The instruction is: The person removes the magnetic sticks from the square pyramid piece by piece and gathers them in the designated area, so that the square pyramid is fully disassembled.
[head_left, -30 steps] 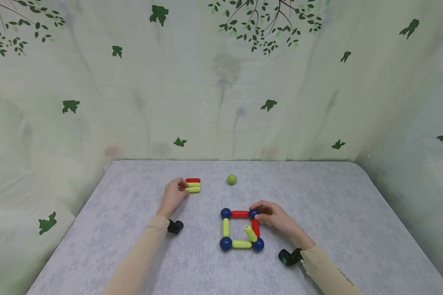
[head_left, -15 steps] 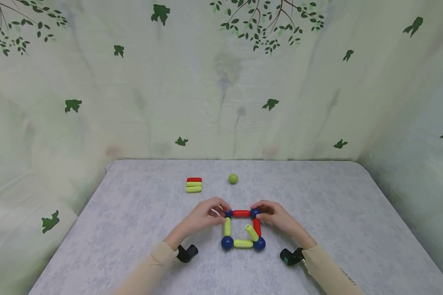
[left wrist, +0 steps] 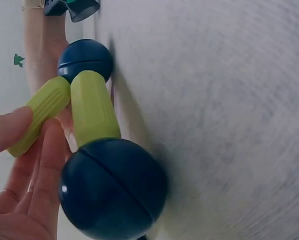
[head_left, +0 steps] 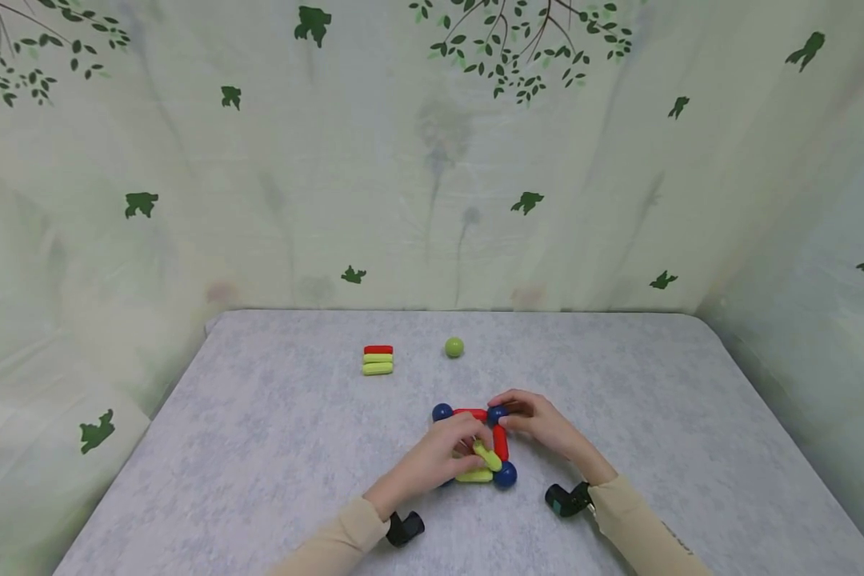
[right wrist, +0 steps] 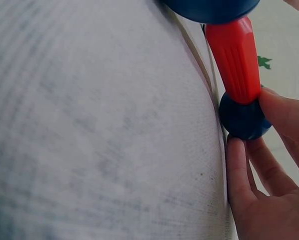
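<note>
A square of sticks and balls lies on the table. My left hand reaches over its left side. Thumb and fingers pinch a yellow-green magnetic stick that rises at a slant from the near right blue ball. At the far right corner, my right hand grips a blue ball. Red sticks form the far side and right side; a yellow-green stick makes the near side. The left hand hides the left stick and most of the near left ball in the head view.
On the grey table, a red stick and two yellow-green sticks lie in a row at the back left. A green ball sits at the back middle. A patterned curtain stands behind the table.
My left hand went from the loose sticks at the back left to the far left ball, then nearer and rightward onto the slanted stick. My right hand stays at its ball.
</note>
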Demonstrator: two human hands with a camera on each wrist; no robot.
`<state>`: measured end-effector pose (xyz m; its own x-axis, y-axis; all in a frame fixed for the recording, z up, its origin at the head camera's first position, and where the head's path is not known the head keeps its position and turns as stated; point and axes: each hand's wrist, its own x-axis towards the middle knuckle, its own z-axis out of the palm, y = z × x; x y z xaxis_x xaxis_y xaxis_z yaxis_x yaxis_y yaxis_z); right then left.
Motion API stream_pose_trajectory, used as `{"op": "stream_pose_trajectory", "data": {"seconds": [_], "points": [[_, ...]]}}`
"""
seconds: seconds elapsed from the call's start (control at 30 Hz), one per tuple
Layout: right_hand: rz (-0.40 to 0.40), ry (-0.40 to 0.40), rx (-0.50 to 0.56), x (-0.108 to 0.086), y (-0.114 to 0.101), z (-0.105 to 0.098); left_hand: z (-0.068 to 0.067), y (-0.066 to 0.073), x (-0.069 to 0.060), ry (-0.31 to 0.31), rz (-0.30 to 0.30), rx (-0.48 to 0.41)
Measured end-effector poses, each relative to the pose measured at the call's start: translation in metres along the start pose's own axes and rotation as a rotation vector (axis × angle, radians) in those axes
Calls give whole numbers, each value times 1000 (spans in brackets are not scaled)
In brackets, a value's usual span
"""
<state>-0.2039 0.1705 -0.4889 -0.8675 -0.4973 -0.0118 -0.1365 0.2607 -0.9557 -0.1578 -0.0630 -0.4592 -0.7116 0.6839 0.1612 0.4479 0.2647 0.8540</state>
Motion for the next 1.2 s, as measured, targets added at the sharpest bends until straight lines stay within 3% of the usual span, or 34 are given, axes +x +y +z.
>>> {"op": "stream_pose_trajectory", "data": {"seconds": [0.27, 0.4, 0.5, 0.87, 1.0, 1.2], "points": [[25, 14, -7, 0, 0, 0, -1, -4, -6, 86, 11, 107], [22, 13, -16, 1, 0, 0, -11, -8, -11, 131, 16, 74], [24, 6, -24, 0, -1, 0, -24, -12, -15, 205, -2, 79], [31, 5, -28, -7, -28, 3, -93, -51, -31, 586, -285, 172], [35, 16, -29, -4, -15, 2, -112, -65, -31, 616, -347, 226], [30, 9, -15, -1, -8, 2, -127, -79, -25, 591, -449, 288]]}}
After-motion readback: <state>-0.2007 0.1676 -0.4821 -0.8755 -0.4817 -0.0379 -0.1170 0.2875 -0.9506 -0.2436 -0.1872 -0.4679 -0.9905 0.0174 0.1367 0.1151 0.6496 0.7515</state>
